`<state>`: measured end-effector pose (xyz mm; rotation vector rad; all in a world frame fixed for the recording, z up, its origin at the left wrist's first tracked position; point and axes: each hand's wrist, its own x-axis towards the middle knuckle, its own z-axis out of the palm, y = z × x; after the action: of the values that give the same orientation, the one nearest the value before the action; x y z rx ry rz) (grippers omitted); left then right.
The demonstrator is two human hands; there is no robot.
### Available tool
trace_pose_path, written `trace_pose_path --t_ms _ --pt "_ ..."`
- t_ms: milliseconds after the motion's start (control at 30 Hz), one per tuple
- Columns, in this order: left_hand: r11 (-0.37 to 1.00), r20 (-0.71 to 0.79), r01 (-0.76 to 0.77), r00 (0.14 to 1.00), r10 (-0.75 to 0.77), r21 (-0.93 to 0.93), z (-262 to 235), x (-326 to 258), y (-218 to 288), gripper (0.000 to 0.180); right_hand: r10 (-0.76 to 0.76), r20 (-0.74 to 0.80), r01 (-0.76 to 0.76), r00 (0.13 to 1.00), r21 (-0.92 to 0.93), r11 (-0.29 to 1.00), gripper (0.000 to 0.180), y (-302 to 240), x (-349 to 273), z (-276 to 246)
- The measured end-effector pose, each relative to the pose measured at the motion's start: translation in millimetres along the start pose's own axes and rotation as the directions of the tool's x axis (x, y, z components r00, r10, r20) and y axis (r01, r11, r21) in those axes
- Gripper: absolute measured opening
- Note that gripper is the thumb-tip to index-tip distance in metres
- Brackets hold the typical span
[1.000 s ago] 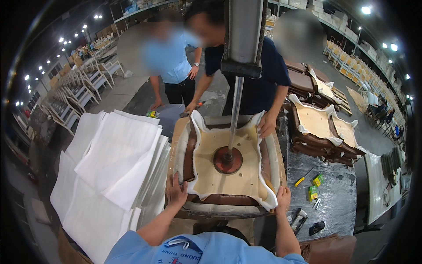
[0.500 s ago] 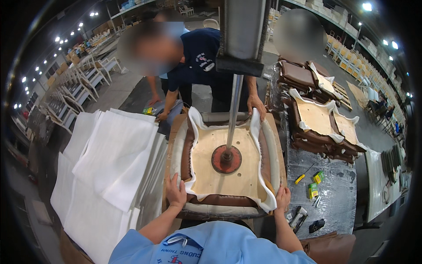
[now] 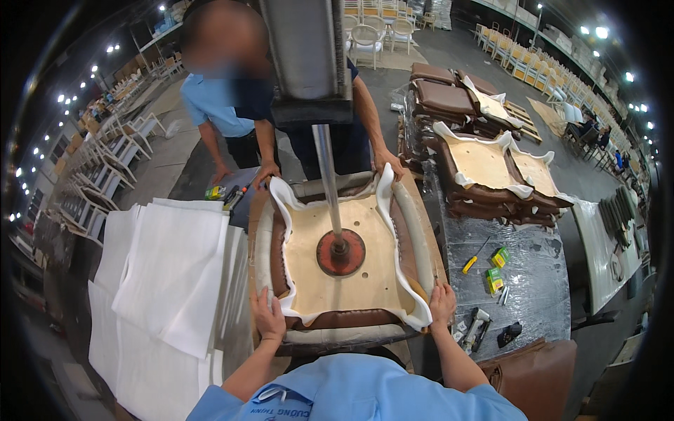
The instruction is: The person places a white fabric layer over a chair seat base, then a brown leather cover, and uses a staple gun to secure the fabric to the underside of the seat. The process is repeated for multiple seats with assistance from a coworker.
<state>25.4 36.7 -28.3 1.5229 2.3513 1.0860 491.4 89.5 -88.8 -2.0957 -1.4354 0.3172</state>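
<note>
A plywood seat panel (image 3: 316,288) lies inside a grey padded frame (image 3: 365,335), with white padding (image 3: 414,298) and brown leather (image 3: 351,320) folded up around its edges. A metal rod (image 3: 326,182) comes down from above, its red disc (image 3: 351,263) resting on the plywood. My left hand (image 3: 268,319) is closed around the near left corner of the frame. At the near right corner, my right hand (image 3: 441,306) grips the frame's side, its fingertips partly hidden. A co-worker's hands (image 3: 388,161) touch the far corners.
White foam sheets (image 3: 165,274) are stacked on the left. A worktable (image 3: 537,281) on the right bears a yellow screwdriver (image 3: 470,264), small boxes (image 3: 494,281), a staple gun (image 3: 477,326) and stacked leather seats (image 3: 470,193). The press column (image 3: 309,56) stands ahead.
The view has shifted, so the press column now hides most of the dark-shirted co-worker. That person's one hand has come onto the far left corner. My hands keep their places on the frame.
</note>
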Motion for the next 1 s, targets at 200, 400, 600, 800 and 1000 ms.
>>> trace_pose_path --t_ms 200,400,600,800,1000 --pt "0.999 0.007 0.003 1.000 -0.002 -0.044 -5.4 0.7 -2.5 0.048 -0.018 -0.028 0.018 0.999 0.002 1.000 0.048 -2.0 -2.7 -4.9" --pt "0.958 0.078 0.105 0.993 -0.087 -0.266 -9.0 2.8 -2.0 0.055 0.005 -0.040 -0.001 0.999 0.103 0.995 0.047 -4.9 -3.0 -18.7" --pt "0.894 -0.057 -0.416 0.901 0.430 0.163 -38.0 -13.6 20.3 0.053 0.175 -0.107 -0.152 0.979 0.195 0.969 0.041 4.1 -78.3 -51.9" --pt "0.624 0.301 -0.569 0.562 0.770 -0.535 -28.0 -63.0 66.0 0.030 0.366 -0.064 -0.351 0.928 0.172 0.921 0.040 22.4 -202.5 -69.5" --pt "0.596 0.353 -0.618 0.481 0.803 -0.513 9.1 -104.7 65.2 0.042 0.464 0.016 -0.461 0.885 0.152 0.874 0.041 19.5 -296.7 -97.2"
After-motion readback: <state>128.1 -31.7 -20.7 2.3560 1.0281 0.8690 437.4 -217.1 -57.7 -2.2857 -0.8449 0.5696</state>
